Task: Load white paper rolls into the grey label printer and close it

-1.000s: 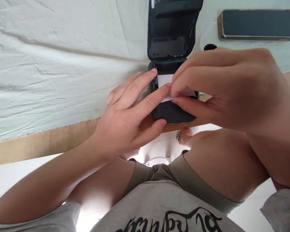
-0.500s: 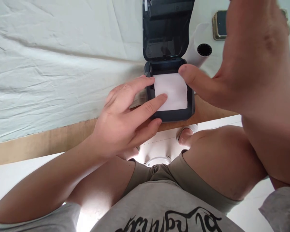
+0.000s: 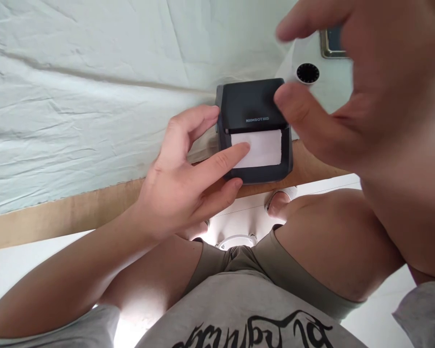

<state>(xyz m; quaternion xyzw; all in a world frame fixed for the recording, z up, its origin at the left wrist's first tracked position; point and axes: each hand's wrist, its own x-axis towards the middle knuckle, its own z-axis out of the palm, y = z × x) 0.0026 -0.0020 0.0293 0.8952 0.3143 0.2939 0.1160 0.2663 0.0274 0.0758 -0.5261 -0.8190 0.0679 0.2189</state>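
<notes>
A pale, creased cloth [image 3: 105,106] covers the wooden table [image 3: 67,215] before me, all but its near edge. By that edge sits my dark printer [image 3: 252,104]; farther back, a white roll [image 3: 308,73] and partly hidden phone [image 3: 335,40].

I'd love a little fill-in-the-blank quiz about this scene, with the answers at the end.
1. The left hand extends its ____ finger over the white paper.
2. Lettering on the lid of the black device begins with ____.
3. With its fingers spread, the right hand holds ____.
4. Beyond the pale cloth, the bare strip of table looks made of ____.

Answers: index; NIIMBOT; nothing; wood.
</notes>
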